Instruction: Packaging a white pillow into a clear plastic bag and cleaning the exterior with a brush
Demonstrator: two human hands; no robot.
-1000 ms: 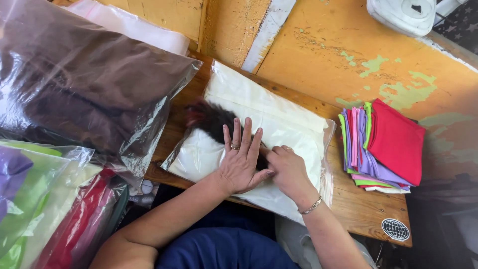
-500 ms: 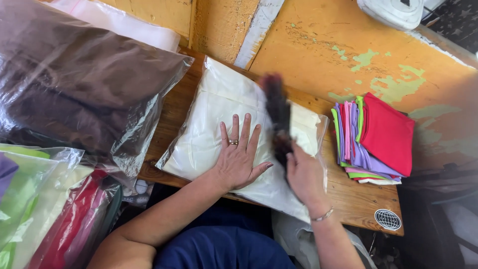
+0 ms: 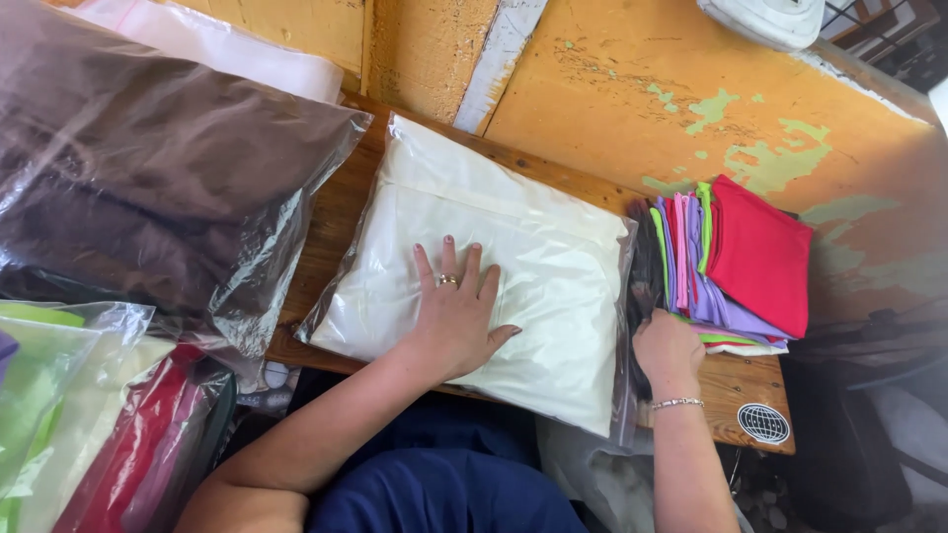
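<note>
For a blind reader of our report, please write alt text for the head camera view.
A person's left hand lies flat on a clear bag of cream fabric on a wooden table, while the right hand holds a dark cloth beside a stack of colourful folded fabrics.

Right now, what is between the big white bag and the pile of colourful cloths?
In the head view, a dark cloth lies between the white bag and the colourful pile, with the right hand on it.
</note>
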